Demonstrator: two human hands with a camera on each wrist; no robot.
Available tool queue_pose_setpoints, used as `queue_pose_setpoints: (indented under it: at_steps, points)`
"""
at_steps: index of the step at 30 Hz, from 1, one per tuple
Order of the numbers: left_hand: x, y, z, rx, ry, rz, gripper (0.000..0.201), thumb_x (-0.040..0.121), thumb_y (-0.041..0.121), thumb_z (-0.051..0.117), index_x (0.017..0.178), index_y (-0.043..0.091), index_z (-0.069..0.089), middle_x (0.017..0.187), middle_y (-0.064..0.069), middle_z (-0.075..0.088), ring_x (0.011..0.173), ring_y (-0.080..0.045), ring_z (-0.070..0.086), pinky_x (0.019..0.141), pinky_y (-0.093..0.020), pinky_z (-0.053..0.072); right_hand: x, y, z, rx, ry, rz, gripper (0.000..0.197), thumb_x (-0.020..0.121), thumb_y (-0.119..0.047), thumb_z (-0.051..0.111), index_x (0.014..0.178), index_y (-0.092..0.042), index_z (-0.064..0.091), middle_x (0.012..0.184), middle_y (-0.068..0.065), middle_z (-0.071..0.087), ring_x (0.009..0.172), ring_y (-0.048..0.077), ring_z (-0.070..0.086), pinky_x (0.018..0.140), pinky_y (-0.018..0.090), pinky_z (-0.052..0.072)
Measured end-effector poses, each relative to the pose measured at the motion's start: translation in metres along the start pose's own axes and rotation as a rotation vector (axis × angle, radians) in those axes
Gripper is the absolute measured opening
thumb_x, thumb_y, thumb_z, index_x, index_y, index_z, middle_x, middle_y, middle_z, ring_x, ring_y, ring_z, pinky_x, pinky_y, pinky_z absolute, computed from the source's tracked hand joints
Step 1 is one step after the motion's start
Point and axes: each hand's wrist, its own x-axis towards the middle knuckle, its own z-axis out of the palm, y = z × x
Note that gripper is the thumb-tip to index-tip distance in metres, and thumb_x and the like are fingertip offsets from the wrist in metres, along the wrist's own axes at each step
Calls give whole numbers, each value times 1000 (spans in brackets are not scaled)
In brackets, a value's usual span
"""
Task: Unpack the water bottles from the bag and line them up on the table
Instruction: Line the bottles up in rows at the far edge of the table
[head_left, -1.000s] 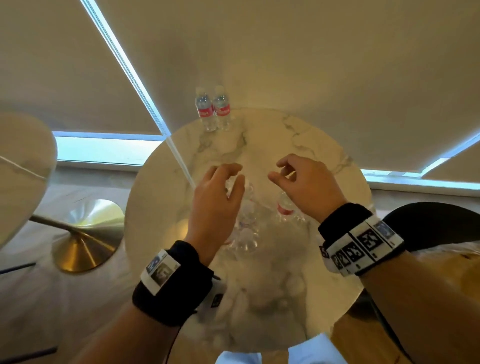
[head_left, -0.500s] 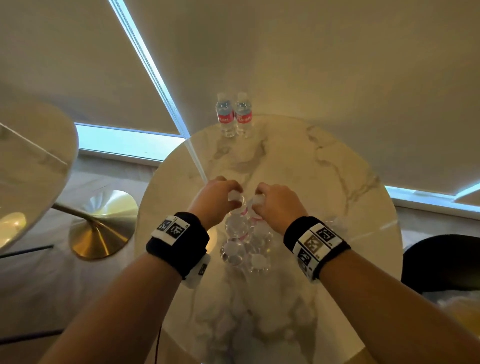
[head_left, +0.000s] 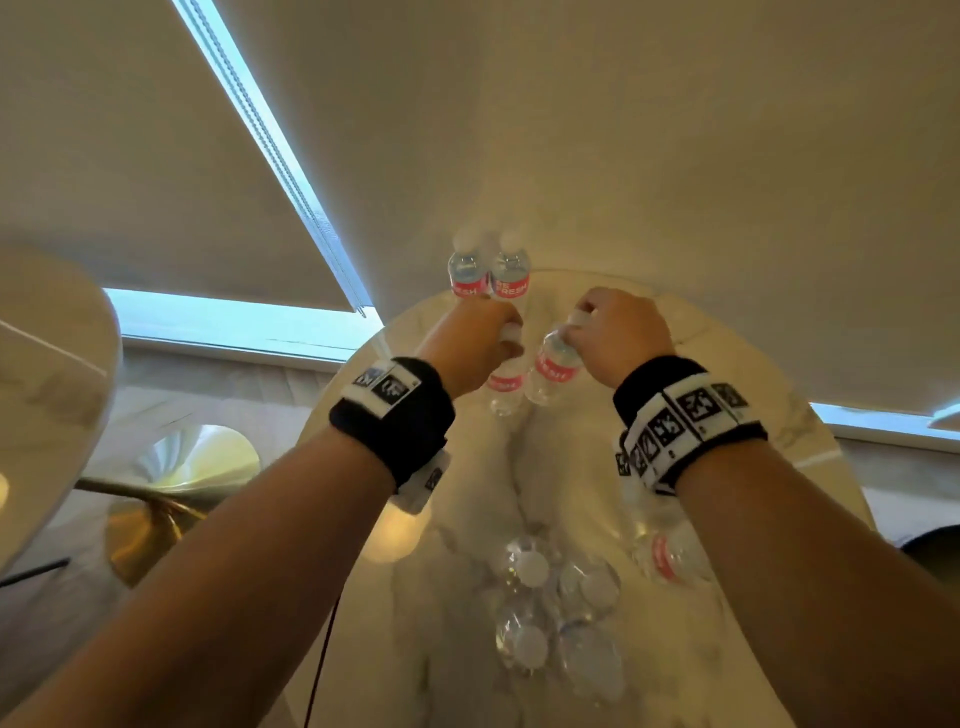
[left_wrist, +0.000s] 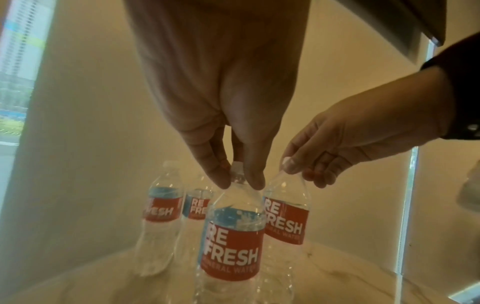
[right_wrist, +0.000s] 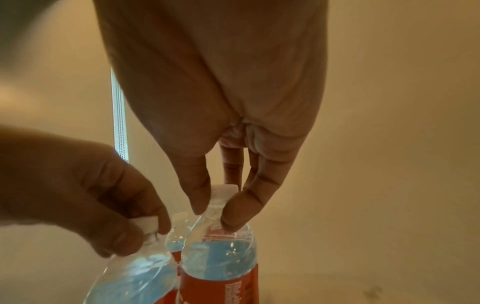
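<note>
Two water bottles (head_left: 470, 275) (head_left: 511, 275) with red labels stand side by side at the far edge of the round marble table (head_left: 753, 415). Just in front of them my left hand (head_left: 511, 332) pinches the neck of a third bottle (head_left: 504, 384). My right hand (head_left: 576, 322) pinches the neck of a fourth bottle (head_left: 553, 369), which tilts. In the left wrist view my left hand (left_wrist: 239, 183) grips its bottle (left_wrist: 233, 236); in the right wrist view my right hand (right_wrist: 214, 216) grips its own (right_wrist: 221, 267). The clear bag (head_left: 571, 493) near me holds several more bottles (head_left: 530, 566).
One bottle (head_left: 670, 556) lies on its side at the bag's right. A second round table (head_left: 47, 374) and a gold pedestal base (head_left: 171, 493) are on the left. A dark chair (head_left: 930, 551) is at the right. Drawn blinds hang behind the table.
Both hands reached into the bag, each took a bottle by the neck, and carried it away to the far side, next to the two standing bottles.
</note>
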Motion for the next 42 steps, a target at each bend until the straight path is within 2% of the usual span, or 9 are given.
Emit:
queue_pose_setpoints:
  at_steps: [2, 5, 10, 19, 26, 29, 34, 37, 42]
  points:
    - [36, 1, -5, -7, -8, 53, 19, 94, 19, 63, 101, 3, 70, 108, -11, 69, 106, -30, 61, 88, -32, 44, 33, -2, -8, -57, 10, 10, 24, 86, -30, 67, 102, -12, 68, 96, 11, 67, 89, 32, 62, 69, 29, 42]
    - [83, -3, 0, 79, 2, 87, 27, 95, 24, 63, 117, 10, 69, 113, -10, 67, 109, -29, 58, 89, -31, 41, 74, 3, -15, -156, 12, -2, 26, 88, -26, 65, 109, -10, 68, 108, 15, 69, 98, 35, 63, 77, 35, 50]
    - [127, -4, 17, 100, 26, 36, 35, 92, 21, 66, 127, 16, 63, 117, -13, 59, 107, -32, 60, 87, -33, 45, 108, 20, -13, -190, 9, -37, 24, 88, -23, 63, 109, -12, 67, 109, 15, 68, 98, 35, 63, 72, 30, 45]
    - [151, -5, 36, 170, 68, -7, 31, 95, 20, 62, 124, 9, 62, 119, -15, 56, 102, -35, 61, 88, -38, 51, 123, 34, 0, -195, 16, -117, 26, 89, -23, 62, 114, -14, 66, 106, 16, 69, 96, 35, 63, 71, 30, 44]
    - [147, -2, 36, 158, 79, -35, 34, 96, 22, 62, 126, 6, 59, 119, -16, 55, 104, -35, 60, 86, -37, 49, 121, 35, -9, -131, -55, -80, 47, 88, -29, 69, 132, -16, 58, 125, 15, 65, 112, 34, 60, 88, 36, 49]
    - [133, 7, 27, 164, 86, -50, 45, 96, 29, 62, 132, 5, 54, 125, -17, 54, 112, -34, 58, 92, -38, 48, 109, 36, -16, -131, -87, -28, 70, 84, -34, 74, 145, -17, 43, 132, 18, 58, 117, 37, 58, 90, 38, 47]
    - [73, 49, 17, 95, 190, 76, 39, 98, 35, 56, 129, 11, 61, 123, -11, 60, 110, -28, 60, 93, -39, 52, 56, 52, -43, -163, -108, 43, 54, 84, -44, 71, 128, -15, 59, 125, 10, 64, 111, 29, 60, 86, 33, 46]
    - [23, 87, 25, -8, 38, 185, 31, 99, 36, 54, 118, 15, 69, 112, -5, 66, 97, -24, 64, 85, -38, 53, 5, 74, -63, -157, -144, 79, 42, 84, -44, 72, 115, -17, 65, 110, 5, 68, 101, 26, 63, 82, 32, 47]
    - [-39, 129, 60, 95, -256, 353, 27, 97, 43, 54, 110, 25, 69, 99, 1, 66, 86, -21, 65, 79, -40, 56, -93, 125, -74, -165, -253, 139, 36, 81, -47, 73, 104, -21, 66, 97, 1, 67, 87, 21, 62, 74, 32, 47]
